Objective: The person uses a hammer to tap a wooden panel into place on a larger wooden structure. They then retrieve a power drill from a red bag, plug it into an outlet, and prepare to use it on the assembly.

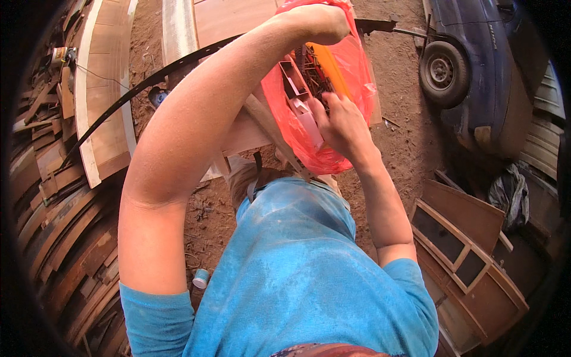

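Note:
A red plastic bag (357, 71) lies spread open on the boards in front of me. My left hand (326, 25) is closed at its far rim, back of the hand upward, with red plastic around the fingers. My right hand (344, 125) reaches into the bag from the near right, fingers curled. What it pinches, if anything, is hidden. Just left of its thumb is a pink and white box (308, 122). Further up the bag holds a dark open box (291, 77), a heap of small dark pieces like nails or screws (315, 74) and a yellow-orange object (331, 66).
A long thin black strip (148, 80) crosses the boards behind my left arm. Stacked wood planks (77, 238) fill the left side. A dark blue vehicle (470, 77) stands at the right, above wooden frames (458, 256). A small can (201, 278) lies on the dirt ground.

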Tool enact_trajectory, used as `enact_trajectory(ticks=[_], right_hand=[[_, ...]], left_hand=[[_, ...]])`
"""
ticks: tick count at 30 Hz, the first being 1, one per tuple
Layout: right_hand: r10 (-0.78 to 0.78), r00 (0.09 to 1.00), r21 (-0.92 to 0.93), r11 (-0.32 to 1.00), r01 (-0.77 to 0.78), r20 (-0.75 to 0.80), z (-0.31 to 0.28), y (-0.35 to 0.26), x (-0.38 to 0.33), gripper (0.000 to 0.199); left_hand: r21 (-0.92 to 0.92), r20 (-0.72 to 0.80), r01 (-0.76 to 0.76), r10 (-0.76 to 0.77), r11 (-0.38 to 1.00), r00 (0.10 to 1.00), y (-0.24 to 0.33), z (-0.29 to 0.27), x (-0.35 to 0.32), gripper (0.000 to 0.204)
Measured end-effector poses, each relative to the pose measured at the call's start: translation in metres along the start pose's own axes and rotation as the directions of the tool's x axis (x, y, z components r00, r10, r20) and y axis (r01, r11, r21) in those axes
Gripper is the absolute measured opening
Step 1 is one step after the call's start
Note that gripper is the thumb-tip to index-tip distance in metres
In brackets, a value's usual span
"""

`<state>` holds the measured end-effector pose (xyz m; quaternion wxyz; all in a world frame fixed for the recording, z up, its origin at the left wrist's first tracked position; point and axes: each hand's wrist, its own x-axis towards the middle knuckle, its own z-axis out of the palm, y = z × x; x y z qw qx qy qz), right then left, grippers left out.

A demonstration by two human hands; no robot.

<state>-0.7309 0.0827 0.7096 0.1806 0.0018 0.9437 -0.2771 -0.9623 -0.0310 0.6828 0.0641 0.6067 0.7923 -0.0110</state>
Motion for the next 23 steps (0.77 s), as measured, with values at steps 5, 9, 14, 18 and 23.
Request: enact_trajectory(ticks=[5,9,14,18,23], right_hand=[[-0.133,0.981,-0.047,0.991,0.128,-0.142,0.035,0.011,0.053,0.076],[0.148,0.984,0.293,0.949,-0.113,-0.098,0.040,0.011,0.073,0.094],[0.216,0.972,0.328,0.928,-0.176,-0.089,0.056,0.007,0.084,0.085],[0.126,0.992,0.277,0.954,-0.114,-0.027,0.043,-0.010,0.052,0.085],[0.102,0.962,0.171,0.983,-0.060,-0.252,0.073,-0.004,0.053,0.069]], left_hand=[[0.107,0.164,0.107,-0.124,0.988,0.979,0.035,-0.035,0.005,0.017],[0.091,0.230,0.138,-0.156,0.986,0.961,0.031,-0.022,-0.001,0.026],[-0.103,0.030,0.285,-0.284,0.953,0.958,0.029,-0.011,-0.018,0.021],[0.008,0.102,0.257,-0.257,0.966,0.961,0.019,-0.006,-0.020,0.025],[-0.171,0.154,0.398,-0.374,0.901,0.914,-0.011,0.037,-0.015,0.035]])
